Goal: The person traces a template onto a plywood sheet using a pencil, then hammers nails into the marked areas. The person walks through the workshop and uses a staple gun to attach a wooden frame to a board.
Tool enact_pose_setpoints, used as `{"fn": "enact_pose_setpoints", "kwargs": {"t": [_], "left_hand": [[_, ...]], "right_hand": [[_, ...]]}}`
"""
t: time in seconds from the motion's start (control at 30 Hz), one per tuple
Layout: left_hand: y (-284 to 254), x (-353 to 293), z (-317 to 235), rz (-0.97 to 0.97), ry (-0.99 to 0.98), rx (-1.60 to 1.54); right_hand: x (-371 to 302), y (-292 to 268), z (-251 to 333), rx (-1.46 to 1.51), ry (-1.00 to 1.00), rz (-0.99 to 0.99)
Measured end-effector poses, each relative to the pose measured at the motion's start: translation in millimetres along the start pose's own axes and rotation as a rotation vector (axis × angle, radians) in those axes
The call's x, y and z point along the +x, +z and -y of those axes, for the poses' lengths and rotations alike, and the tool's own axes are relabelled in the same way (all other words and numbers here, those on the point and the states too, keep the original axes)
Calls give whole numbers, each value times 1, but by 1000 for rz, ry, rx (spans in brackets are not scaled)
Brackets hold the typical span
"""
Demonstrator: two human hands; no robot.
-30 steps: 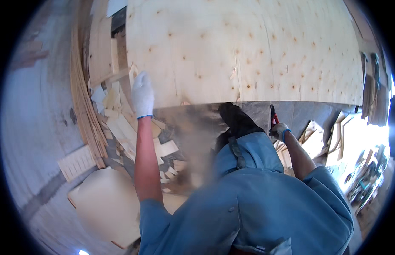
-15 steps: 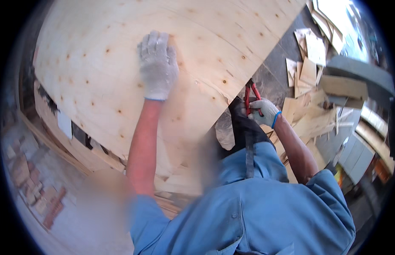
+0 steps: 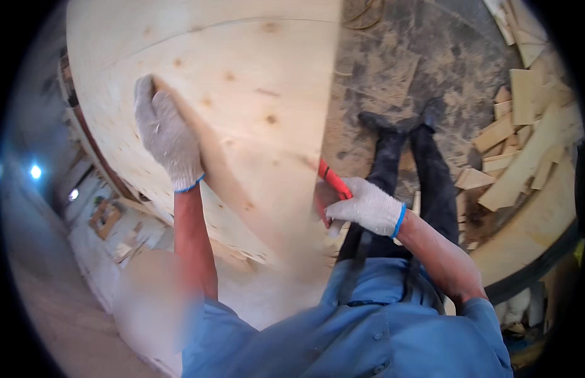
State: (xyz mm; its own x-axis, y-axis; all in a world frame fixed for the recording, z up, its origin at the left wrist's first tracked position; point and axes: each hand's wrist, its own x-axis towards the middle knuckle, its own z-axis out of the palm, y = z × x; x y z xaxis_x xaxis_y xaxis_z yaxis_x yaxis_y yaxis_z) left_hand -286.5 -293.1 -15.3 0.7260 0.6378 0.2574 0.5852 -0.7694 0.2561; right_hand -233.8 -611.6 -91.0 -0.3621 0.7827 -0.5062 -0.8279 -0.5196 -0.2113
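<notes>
My left hand (image 3: pixel 169 135), in a pale work glove with a blue cuff, lies on the face of a large knotty plywood sheet (image 3: pixel 248 82), its fingers stretched out. At the sheet's right edge, my right hand (image 3: pixel 372 206) is closed around red-handled pliers (image 3: pixel 333 179). It wears a similar glove. The sheet's edge partly covers the pliers' handles, and their jaws are hidden or blurred against the wood.
Stained dark floor (image 3: pixel 387 69) lies right of the sheet, under my shoes (image 3: pixel 377 121). Thin wood offcuts (image 3: pixel 506 135) pile up farther right, beside a broad curved board (image 3: pixel 532 217). More wood scraps (image 3: pixel 106 217) lie on the left.
My view has turned, and both legs now show. My left hand appears farther left and lower on the sheet. The pliers, still in my right hand, now sit lower, partly behind the sheet's edge.
</notes>
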Motion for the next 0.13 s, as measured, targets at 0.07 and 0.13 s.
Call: {"fn": "enact_pose_setpoints", "kwargs": {"t": [0.07, 0.13], "left_hand": [[-9, -4, -11, 6, -136, -99], [-24, -12, -23, -19, -252, -106]], "right_hand": [[6, 0, 12, -59, 101, 29], [27, 1, -15, -69, -78, 93]]}}
